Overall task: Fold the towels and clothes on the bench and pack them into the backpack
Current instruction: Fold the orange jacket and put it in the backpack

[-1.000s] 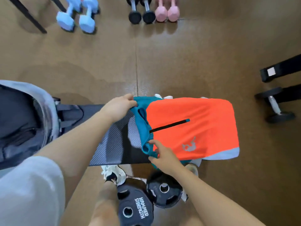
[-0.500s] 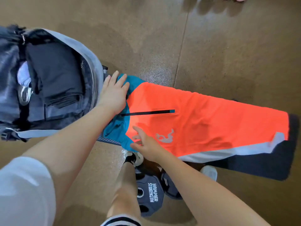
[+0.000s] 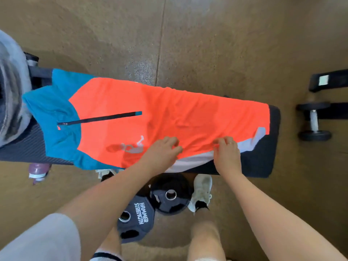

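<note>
Shirt [image 3: 169,113] long axis crosswise, beyond both hands; near hem pinched by left hand [image 3: 163,149] and right hand [image 3: 227,150].

Dark padded bench [image 3: 263,162], lengthwise across brown floor [image 3: 207,44]; orange-and-teal shirt [image 3: 169,117] spread flat on top, backpack [image 3: 13,91] at left end.

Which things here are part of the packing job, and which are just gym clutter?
Job: orange and teal shirt, bench, backpack, left hand, right hand.
Lying about: weight plates, dumbbell, bottle.
</note>
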`<control>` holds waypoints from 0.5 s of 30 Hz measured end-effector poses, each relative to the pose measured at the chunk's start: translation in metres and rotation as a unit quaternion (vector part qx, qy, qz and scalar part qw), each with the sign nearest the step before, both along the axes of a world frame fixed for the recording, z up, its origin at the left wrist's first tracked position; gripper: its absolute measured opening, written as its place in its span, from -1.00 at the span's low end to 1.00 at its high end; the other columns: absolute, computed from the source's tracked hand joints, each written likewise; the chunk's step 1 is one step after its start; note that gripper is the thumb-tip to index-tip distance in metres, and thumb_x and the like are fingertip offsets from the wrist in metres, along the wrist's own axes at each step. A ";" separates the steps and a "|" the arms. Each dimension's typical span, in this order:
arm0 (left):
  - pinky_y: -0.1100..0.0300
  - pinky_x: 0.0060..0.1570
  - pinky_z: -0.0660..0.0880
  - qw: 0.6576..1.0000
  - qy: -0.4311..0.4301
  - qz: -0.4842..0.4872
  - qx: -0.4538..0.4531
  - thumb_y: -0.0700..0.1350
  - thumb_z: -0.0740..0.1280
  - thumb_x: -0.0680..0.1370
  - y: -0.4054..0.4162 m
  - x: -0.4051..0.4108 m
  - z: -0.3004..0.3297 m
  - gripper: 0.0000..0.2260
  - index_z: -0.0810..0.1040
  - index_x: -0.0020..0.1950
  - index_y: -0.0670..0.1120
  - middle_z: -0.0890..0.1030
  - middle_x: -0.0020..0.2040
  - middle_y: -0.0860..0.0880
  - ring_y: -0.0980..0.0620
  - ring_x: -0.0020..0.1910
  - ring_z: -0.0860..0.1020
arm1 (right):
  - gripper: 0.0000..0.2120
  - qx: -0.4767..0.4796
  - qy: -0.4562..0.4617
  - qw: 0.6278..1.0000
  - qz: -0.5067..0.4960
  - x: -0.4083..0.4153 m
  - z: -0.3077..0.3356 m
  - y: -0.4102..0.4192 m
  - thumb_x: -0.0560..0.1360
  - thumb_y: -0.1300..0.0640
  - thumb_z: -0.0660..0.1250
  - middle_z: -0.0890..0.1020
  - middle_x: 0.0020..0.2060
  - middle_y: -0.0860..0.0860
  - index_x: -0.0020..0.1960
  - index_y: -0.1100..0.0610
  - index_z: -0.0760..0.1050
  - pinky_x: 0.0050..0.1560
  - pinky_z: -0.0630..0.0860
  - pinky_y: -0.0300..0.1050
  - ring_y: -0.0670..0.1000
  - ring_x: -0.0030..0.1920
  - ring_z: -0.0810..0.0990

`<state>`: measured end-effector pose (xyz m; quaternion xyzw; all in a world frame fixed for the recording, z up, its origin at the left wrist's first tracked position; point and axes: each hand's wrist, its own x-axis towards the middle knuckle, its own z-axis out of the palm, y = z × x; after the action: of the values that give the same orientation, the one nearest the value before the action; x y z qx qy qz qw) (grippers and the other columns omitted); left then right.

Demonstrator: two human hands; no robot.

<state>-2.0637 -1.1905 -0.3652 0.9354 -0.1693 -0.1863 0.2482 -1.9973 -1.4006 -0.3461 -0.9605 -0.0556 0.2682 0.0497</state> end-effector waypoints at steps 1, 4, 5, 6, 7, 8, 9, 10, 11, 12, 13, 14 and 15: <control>0.17 -0.47 0.48 1.000 0.000 -0.019 0.003 -0.08 0.21 0.29 -0.015 0.004 0.000 -0.80 0.52 -0.17 -0.10 0.56 -0.20 -0.14 -0.12 -0.35 0.55 | -0.77 -0.002 -0.008 0.999 -0.038 0.002 0.000 -0.018 0.52 0.27 0.20 0.44 0.19 0.21 0.15 0.27 0.48 0.08 0.39 0.14 0.28 0.14 0.41; 0.18 -0.45 0.51 0.998 0.013 -0.054 0.024 -0.06 0.54 0.16 -0.063 0.009 -0.007 -0.68 0.58 -0.17 -0.13 0.58 -0.18 -0.13 -0.13 -0.32 0.57 | -0.71 0.048 -0.022 0.975 -0.217 0.015 0.002 -0.062 0.56 0.21 0.20 0.31 0.31 0.17 0.27 0.24 0.36 0.11 0.39 0.10 0.22 0.21 0.39; 0.18 -0.44 0.51 0.998 0.027 -0.050 0.040 -0.04 0.58 0.11 -0.077 0.011 -0.010 -0.62 0.59 -0.16 -0.13 0.58 -0.19 -0.13 -0.13 -0.31 0.57 | -0.67 0.075 -0.024 0.961 -0.266 0.021 0.001 -0.074 0.56 0.18 0.22 0.29 0.32 0.16 0.30 0.23 0.32 0.10 0.40 0.06 0.20 0.19 0.42; 0.19 -0.44 0.51 0.997 0.032 -0.038 0.059 -0.02 0.59 0.09 -0.091 0.011 -0.014 -0.58 0.59 -0.15 -0.13 0.58 -0.20 -0.12 -0.12 -0.32 0.57 | -0.62 0.098 -0.027 0.947 -0.304 0.027 -0.001 -0.084 0.55 0.15 0.26 0.28 0.32 0.16 0.32 0.23 0.30 0.06 0.39 0.01 0.20 0.16 0.45; 0.20 -0.44 0.49 0.996 0.029 -0.024 0.079 0.01 0.59 0.09 -0.103 0.012 -0.018 -0.56 0.57 -0.14 -0.12 0.58 -0.21 -0.11 -0.12 -0.32 0.56 | -0.57 0.118 -0.027 0.933 -0.338 0.034 -0.003 -0.092 0.53 0.12 0.29 0.30 0.31 0.17 0.32 0.23 0.28 0.02 0.38 -0.03 0.19 0.14 0.47; 0.19 -0.44 0.45 0.996 0.016 -0.007 0.092 0.01 0.57 0.11 -0.114 0.013 -0.023 -0.55 0.53 -0.12 -0.12 0.56 -0.22 -0.10 -0.12 -0.32 0.55 | -0.52 0.135 -0.024 0.918 -0.373 0.041 -0.006 -0.097 0.50 0.08 0.33 0.33 0.29 0.17 0.32 0.24 0.27 -0.01 0.38 -0.04 0.19 0.14 0.48; 0.17 -0.44 0.42 0.994 0.006 0.008 0.106 0.00 0.52 0.15 -0.122 0.014 -0.026 -0.57 0.47 -0.10 -0.11 0.55 -0.23 -0.10 -0.12 -0.32 0.54 | -0.47 0.146 -0.015 0.903 -0.404 0.048 -0.010 -0.100 0.48 0.05 0.36 0.39 0.27 0.17 0.33 0.24 0.26 -0.03 0.39 -0.04 0.20 0.15 0.49; 0.16 -0.44 0.40 0.992 -0.005 0.024 0.123 -0.02 0.44 0.19 -0.129 0.016 -0.028 -0.63 0.43 -0.10 -0.10 0.54 -0.24 -0.09 -0.12 -0.32 0.53 | -0.43 0.147 -0.004 0.892 -0.427 0.055 -0.016 -0.102 0.46 0.01 0.37 0.44 0.23 0.17 0.33 0.24 0.26 -0.05 0.40 -0.04 0.20 0.15 0.50; 0.16 -0.45 0.39 0.989 -0.021 0.038 0.143 -0.05 0.33 0.23 -0.133 0.018 -0.030 -0.72 0.41 -0.11 -0.09 0.53 -0.26 -0.08 -0.11 -0.32 0.52 | -0.43 0.139 0.007 0.886 -0.442 0.060 -0.021 -0.101 0.46 -0.01 0.38 0.48 0.19 0.17 0.32 0.25 0.27 -0.07 0.40 -0.05 0.20 0.13 0.52; 0.17 -0.46 0.39 0.986 -0.037 0.048 0.157 -0.09 0.23 0.27 -0.137 0.018 -0.033 -0.80 0.44 -0.14 -0.09 0.53 -0.28 -0.07 -0.10 -0.33 0.52 | -0.50 0.134 0.009 0.880 -0.456 0.065 -0.026 -0.101 0.47 0.00 0.36 0.52 0.16 0.17 0.28 0.24 0.33 -0.09 0.42 -0.05 0.20 0.10 0.53; 0.19 -0.48 0.38 0.985 -0.043 0.048 0.160 -0.12 0.15 0.28 -0.140 0.018 -0.033 -0.81 0.47 -0.17 -0.09 0.53 -0.30 -0.07 -0.10 -0.35 0.53 | -0.61 0.138 0.004 0.867 -0.478 0.068 -0.031 -0.102 0.50 0.02 0.32 0.55 0.12 0.18 0.21 0.23 0.40 -0.10 0.44 -0.04 0.19 0.04 0.56; 0.21 -0.51 0.38 0.986 -0.052 0.043 0.152 -0.14 0.10 0.29 -0.141 0.018 -0.032 -0.78 0.49 -0.18 -0.10 0.55 -0.31 -0.07 -0.09 -0.38 0.53 | -0.71 0.152 0.000 0.847 -0.509 0.069 -0.035 -0.105 0.52 0.04 0.27 0.59 0.06 0.19 0.12 0.23 0.47 -0.12 0.47 -0.03 0.18 -0.03 0.57; 0.24 -0.54 0.37 0.989 -0.050 0.033 0.138 -0.15 0.07 0.28 -0.142 0.017 -0.031 -0.75 0.47 -0.15 -0.10 0.56 -0.31 -0.07 -0.08 -0.39 0.54 | -0.75 0.168 -0.001 0.824 -0.540 0.068 -0.037 -0.109 0.54 0.04 0.23 0.60 0.00 0.18 0.05 0.22 0.51 -0.15 0.50 -0.02 0.18 -0.08 0.59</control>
<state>-2.0462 -1.3325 -0.3963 0.9741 -0.1227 -0.1524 0.1136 -1.9297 -1.5098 -0.3831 -0.8137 0.4281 0.1838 0.3477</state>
